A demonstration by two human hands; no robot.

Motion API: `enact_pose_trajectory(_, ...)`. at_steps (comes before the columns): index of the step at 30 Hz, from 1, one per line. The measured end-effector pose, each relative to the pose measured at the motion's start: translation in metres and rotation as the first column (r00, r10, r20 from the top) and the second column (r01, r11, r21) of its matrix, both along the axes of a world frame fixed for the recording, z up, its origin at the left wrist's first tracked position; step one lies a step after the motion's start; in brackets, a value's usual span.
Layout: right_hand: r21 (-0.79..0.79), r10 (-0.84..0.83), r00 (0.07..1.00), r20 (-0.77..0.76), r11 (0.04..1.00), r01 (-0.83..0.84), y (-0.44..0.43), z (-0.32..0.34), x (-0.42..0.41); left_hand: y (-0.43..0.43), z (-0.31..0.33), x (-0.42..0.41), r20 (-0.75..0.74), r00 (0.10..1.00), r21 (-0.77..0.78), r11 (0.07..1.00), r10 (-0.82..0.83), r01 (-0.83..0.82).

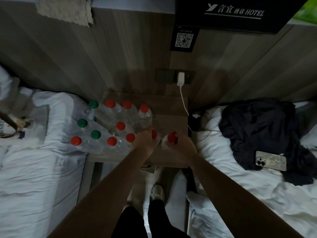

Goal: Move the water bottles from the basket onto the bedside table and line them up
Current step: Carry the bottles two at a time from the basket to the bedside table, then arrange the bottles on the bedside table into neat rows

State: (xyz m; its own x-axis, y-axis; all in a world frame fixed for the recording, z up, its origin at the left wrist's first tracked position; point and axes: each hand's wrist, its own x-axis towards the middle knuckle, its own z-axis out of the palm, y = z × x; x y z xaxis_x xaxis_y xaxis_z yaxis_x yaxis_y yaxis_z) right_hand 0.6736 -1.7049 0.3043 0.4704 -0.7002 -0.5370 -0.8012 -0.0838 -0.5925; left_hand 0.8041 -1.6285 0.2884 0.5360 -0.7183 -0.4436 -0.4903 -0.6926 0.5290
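Your forearms ran up from 6 o'clock to the bedside table [171,117]. Your left hand [145,143] was curled round the shoulder of the left bottle [154,134], red cap showing above the knuckles, at the table's 6 o'clock side. Your right hand [184,146] gripped the right bottle [172,137], also red-capped, fingers wrapped round its body, just beside the first toward 3 o'clock. A narrow gap lay between the two bottles. The hands hid both bases, so you could not tell whether they rested on the tabletop. The cluster of bottles [109,115] filled the table from 9 to 12 o'clock: seven red caps and three green. One green and three red stood in a row along the 12 o'clock edge, the others packed nearer you. The caps farthest toward 9 o'clock overlapped the left bed [42,177] in view, and whether those stood on table or mattress could not be told. The table's 3 o'clock half was bare wood. A white charger [181,79] sat in the wall socket at 12 o'clock, its cable [184,103] trailing down toward 3 o'clock. On the right bed [240,194], a dark garment [257,131] lay with a phone [271,163] face down at its 6 o'clock edge.
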Motion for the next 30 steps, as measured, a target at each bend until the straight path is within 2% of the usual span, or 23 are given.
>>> enact_pose_trajectory(3,0.085,0.031,0.999,0.011,0.996,-0.032,-0.003,0.010,0.001,0.002,0.011,0.005,-0.051,0.998,-0.026,0.999,-0.028,0.027)
enact_pose_trajectory(6,0.090,0.055,0.998,-0.013,0.994,-0.054,-0.003,0.022,0.004,0.010,0.026,0.017,-0.043,0.999,-0.124,0.992,-0.028,0.023)
enact_pose_trajectory(9,0.051,0.068,0.998,-0.006,0.996,-0.067,0.001,0.029,0.012,0.026,0.046,0.037,0.043,0.999,-0.225,0.974,-0.018,0.027)
enact_pose_trajectory(11,-0.021,0.099,0.995,0.004,0.995,-0.099,0.007,0.032,0.024,0.039,0.058,0.057,0.037,0.999,-0.267,0.964,0.003,0.007)
enact_pose_trajectory(13,-0.066,0.135,0.991,0.017,0.989,-0.133,0.013,0.037,0.042,0.052,0.067,0.080,0.003,0.999,-0.258,0.965,0.048,-0.045)
enact_pose_trajectory(15,-0.129,0.141,0.990,0.017,0.982,-0.138,0.020,0.044,0.065,0.065,0.069,0.107,0.043,0.997,-0.267,0.963,0.058,-0.044)
enact_pose_trajectory(22,-0.151,0.090,0.995,-0.051,0.984,-0.096,0.040,0.047,0.158,0.091,0.067,0.200,0.190,0.979,-0.277,0.953,-0.071,0.123)
enact_pose_trajectory(26,-0.246,0.144,0.975,-0.171,0.952,-0.184,0.039,0.041,0.198,0.086,0.042,0.252,0.100,0.992,-0.209,0.973,-0.074,0.093)
enact_pose_trajectory(30,-0.284,0.242,0.961,-0.131,0.920,-0.271,0.037,0.030,0.236,0.073,0.021,0.277,0.040,0.995,-0.216,0.971,-0.093,0.100)
